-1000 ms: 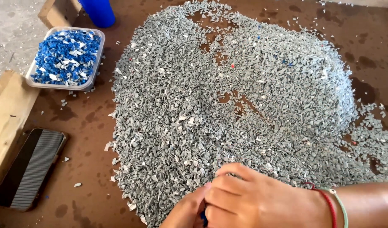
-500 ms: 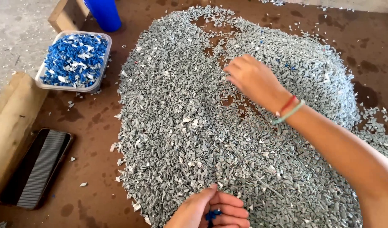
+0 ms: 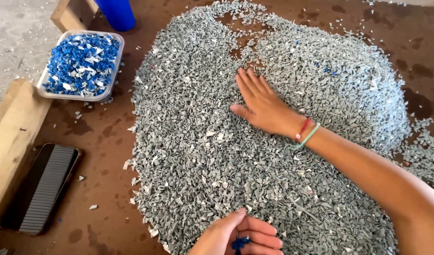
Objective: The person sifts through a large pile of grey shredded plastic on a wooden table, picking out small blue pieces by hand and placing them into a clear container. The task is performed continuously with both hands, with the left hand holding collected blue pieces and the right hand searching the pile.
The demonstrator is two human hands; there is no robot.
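A wide heap of small grey plastic chips [image 3: 217, 156] covers the brown table. My right hand [image 3: 259, 101] lies flat on the heap near its middle, fingers together and pointing up, with red and green bands on the wrist. My left hand [image 3: 235, 235] is at the bottom edge, cupped around a few blue plastic chips [image 3: 239, 242]. A clear tray [image 3: 110, 85] at the upper left holds blue chips mixed with some white ones.
A blue cup [image 3: 115, 13] stands beyond the tray. A black ribbed flat object [image 3: 40, 189] lies at the lower left beside a wooden board [image 3: 11, 137]. Bare brown table [image 3: 103, 141] shows left of the heap, with stray chips.
My right hand left the left hand, reached up onto the heap, then slid left and flattened on the chips. The left hand stayed low with the blue chips.
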